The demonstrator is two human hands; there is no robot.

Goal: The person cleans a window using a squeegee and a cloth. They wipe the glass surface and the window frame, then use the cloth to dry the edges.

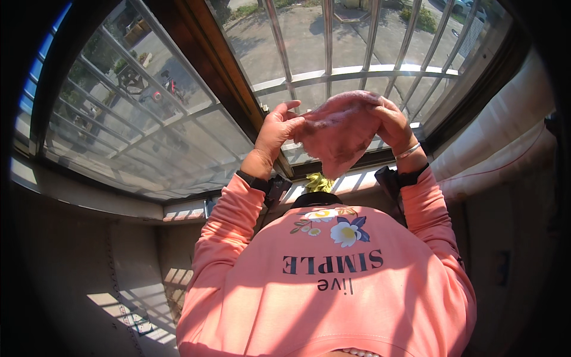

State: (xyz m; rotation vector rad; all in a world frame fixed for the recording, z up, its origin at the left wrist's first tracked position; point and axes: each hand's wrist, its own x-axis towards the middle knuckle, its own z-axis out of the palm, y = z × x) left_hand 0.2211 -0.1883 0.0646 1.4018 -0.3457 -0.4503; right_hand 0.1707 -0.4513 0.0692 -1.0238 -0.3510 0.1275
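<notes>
A pink cloth [341, 129] with darker, damp-looking patches hangs in front of the window, held up between both hands. My left hand [279, 129] pinches its left edge between thumb and fingers. At the upper right side, my right hand [392, 118] grips a bunched part of it. The lower end of the cloth droops to a rounded tip above the window sill [357, 176]. Just below that tip lies a crumpled yellow-green cloth [319, 182] on the sill, partly hidden by a dark object near my chest.
Metal bars [328, 40] cross the window opening. A sliding glass pane [147, 116] with a brown frame [214, 62] stands at the left. Pale, sheer curtain-like material [495, 120] hangs at the right. Both wrists wear dark straps with box-like devices [279, 189].
</notes>
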